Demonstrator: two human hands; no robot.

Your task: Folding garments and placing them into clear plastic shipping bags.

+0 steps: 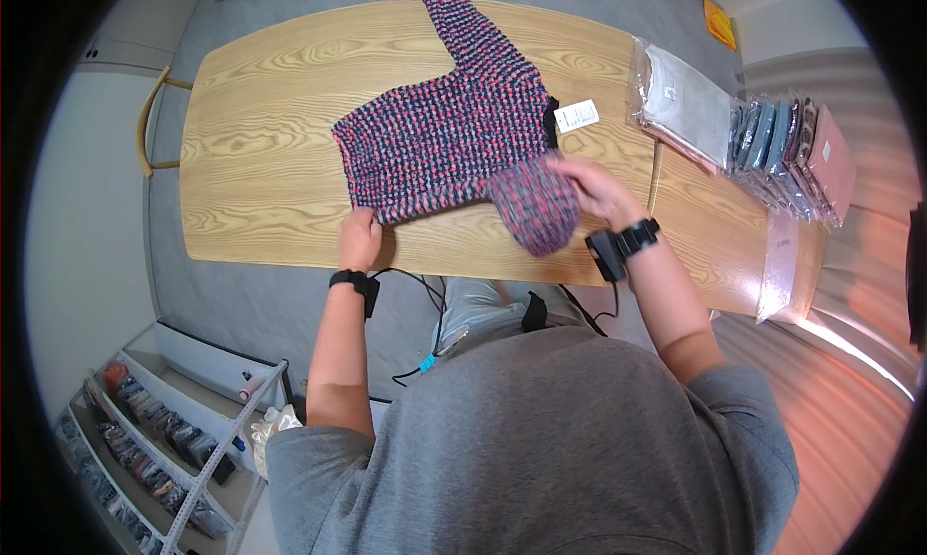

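Observation:
A knitted sweater (435, 135) in dark blue, pink and grey lies sideways on the wooden table, its collar toward the right. One sleeve stretches away to the far side; the near sleeve (538, 208) hangs folded toward me and looks blurred. My left hand (360, 238) is closed on the sweater's near lower corner at the hem. My right hand (597, 188) pinches the sweater near the shoulder, at the top of the near sleeve. A white tag (576, 116) sticks out beside the dark collar.
Folded garments in clear bags (787, 154) stand in a row at the table's right, next to a flat bagged light garment (686, 101). A clear plastic bag (777, 265) hangs over the right edge. A chair (147, 121) stands left; shelves (164, 439) are lower left. Black cables (442, 309) run by my lap.

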